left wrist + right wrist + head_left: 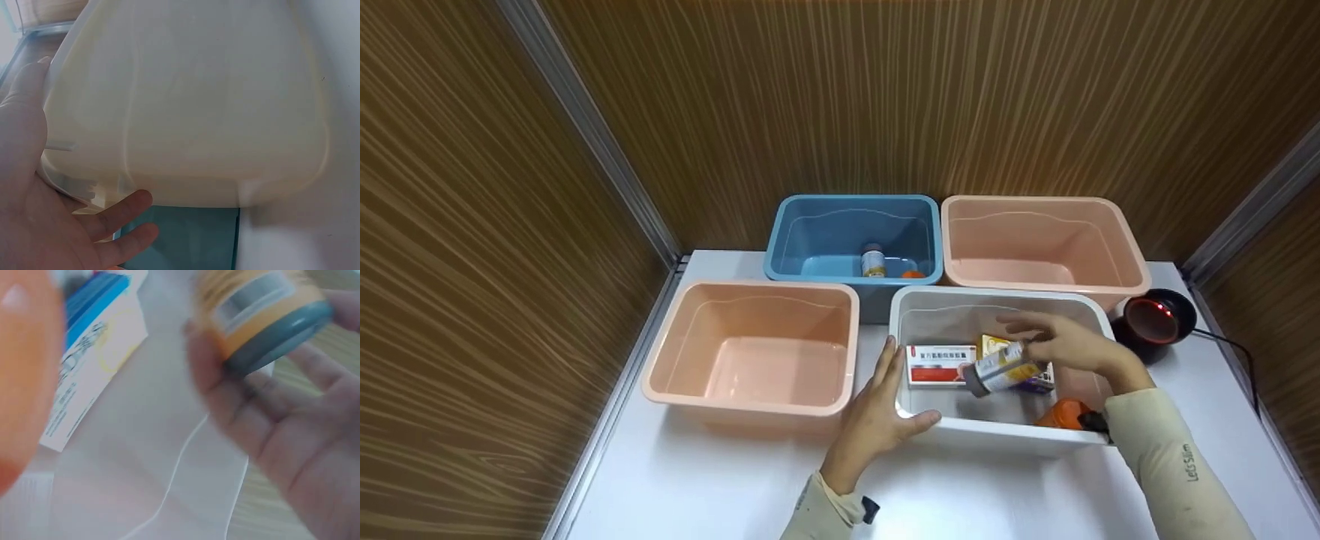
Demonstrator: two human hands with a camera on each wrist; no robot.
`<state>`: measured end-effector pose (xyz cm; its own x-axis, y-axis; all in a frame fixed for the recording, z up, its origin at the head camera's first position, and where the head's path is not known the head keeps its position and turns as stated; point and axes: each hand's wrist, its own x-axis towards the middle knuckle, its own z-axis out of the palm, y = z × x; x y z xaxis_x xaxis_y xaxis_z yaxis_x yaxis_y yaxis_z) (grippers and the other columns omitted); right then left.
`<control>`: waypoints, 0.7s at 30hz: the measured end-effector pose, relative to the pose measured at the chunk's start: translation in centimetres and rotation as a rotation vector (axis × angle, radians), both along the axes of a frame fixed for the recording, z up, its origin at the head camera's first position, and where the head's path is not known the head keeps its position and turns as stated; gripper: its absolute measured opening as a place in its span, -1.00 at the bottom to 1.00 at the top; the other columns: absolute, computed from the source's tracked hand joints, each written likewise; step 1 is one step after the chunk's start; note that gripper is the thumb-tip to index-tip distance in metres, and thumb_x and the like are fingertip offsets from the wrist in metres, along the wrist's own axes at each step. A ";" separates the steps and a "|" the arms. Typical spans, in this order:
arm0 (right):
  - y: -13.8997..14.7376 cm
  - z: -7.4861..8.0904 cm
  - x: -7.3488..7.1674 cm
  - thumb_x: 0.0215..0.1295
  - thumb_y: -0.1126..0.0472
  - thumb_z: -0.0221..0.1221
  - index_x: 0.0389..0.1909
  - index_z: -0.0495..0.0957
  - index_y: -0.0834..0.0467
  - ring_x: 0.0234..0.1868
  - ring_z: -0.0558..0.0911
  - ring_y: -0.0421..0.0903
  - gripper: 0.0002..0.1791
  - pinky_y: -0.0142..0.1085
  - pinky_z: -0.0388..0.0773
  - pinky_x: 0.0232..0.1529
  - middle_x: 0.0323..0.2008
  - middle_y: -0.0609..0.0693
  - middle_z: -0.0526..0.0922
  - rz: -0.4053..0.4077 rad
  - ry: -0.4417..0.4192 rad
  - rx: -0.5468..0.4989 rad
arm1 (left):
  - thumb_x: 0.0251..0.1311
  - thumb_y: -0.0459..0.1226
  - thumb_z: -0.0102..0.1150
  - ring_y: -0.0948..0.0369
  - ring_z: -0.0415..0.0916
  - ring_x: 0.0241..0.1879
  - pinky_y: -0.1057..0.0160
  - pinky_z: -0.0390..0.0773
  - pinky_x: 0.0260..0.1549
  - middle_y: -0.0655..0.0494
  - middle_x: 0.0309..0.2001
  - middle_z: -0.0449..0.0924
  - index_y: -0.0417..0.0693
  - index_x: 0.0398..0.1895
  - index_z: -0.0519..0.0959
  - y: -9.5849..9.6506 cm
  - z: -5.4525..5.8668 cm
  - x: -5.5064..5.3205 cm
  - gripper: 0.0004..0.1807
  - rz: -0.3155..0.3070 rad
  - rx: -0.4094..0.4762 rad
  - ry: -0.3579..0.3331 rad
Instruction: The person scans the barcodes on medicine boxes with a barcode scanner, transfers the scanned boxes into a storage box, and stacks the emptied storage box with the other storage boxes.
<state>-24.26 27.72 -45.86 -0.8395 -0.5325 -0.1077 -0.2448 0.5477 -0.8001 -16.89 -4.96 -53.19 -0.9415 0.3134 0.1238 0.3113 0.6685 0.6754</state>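
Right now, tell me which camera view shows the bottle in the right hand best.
The head view: it shows the bottle nearly whole, tilted, with the right hand covering only one end. The right wrist view shows it closer, but cut off by the picture's top edge. The left wrist view shows none of it.

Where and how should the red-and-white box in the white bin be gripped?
Probably from above, pinching its two long edges near mid-length: the red-and-white box lies with its broad printed face up, and the white bin's walls hinder a low sideways approach.
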 end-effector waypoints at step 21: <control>4.3 1.4 0.1 0.08 0.60 -0.38 0.46 -0.51 -0.17 0.27 0.23 0.24 0.01 0.07 0.12 0.27 0.38 0.25 -0.07 0.311 -0.419 -1.272 | -0.25 0.54 0.00 0.05 -0.03 0.39 -0.08 0.27 0.14 0.50 0.45 -0.55 0.44 0.48 -0.33 0.2 0.2 0.1 0.23 0.012 0.027 -0.042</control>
